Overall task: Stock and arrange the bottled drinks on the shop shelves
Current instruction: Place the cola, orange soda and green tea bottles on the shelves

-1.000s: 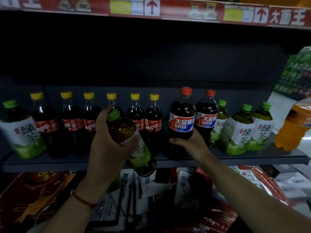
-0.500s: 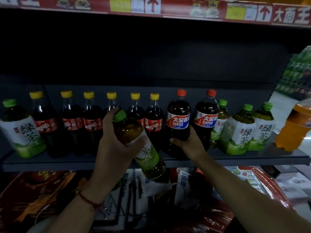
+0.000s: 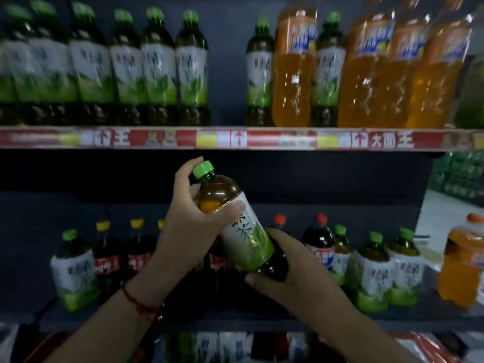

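Bottle (image 3: 237, 226) gripped between left hand (image 3: 193, 218) and right hand (image 3: 290, 268).

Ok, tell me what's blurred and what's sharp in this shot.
Head view: dim light; the top-shelf bottles and price strip smear with motion blur; the held tea bottle and both hands, left and right, are fairly sharp.

On the shelf strip (image 3: 235, 138) I can read "大面王" at the right side, beside white squares with red arrows that point up. The held bottle (image 3: 235, 226) shows a large "茶" on its label. Other labels are too blurred to read.
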{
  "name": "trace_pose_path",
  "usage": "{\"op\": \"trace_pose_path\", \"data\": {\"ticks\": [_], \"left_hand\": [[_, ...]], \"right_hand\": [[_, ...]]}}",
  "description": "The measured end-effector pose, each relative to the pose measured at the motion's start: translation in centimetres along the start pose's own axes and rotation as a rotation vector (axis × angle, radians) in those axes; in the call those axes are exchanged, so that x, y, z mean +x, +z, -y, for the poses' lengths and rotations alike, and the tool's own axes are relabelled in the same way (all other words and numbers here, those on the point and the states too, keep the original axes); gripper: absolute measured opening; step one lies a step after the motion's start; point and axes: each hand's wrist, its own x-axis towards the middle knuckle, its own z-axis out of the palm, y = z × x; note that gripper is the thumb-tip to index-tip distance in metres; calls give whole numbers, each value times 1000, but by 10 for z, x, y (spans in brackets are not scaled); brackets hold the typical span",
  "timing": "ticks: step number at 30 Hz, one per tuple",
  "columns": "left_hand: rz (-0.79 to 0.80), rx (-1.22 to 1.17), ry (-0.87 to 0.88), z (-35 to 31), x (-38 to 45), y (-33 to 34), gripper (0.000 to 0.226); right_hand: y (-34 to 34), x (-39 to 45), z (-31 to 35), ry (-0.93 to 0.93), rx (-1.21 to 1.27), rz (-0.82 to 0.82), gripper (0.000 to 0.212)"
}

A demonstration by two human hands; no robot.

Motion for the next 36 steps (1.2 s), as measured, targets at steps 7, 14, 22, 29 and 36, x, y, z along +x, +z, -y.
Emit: {"op": "trace_pose_path", "data": {"ticks": [7,14,22,29,36], "left_hand": [[163,305,293,-110,64,-15,95],[99,1025,622,-186,148,-24,108],[54,1654,766,-158,232,-24,83],[111,1696,670,-119,256,-22,93],[74,1682,691,-109,261,-19,93]], "right_hand": [[-53,57,64,-117,57,-121,55],[-84,144,109,-178,133,-266,70],[-78,239,108,-49,187,-194,58],[-63,266,97,-16,98,-190,55],[-104,230,118,-121,-328,-109,47]]}}
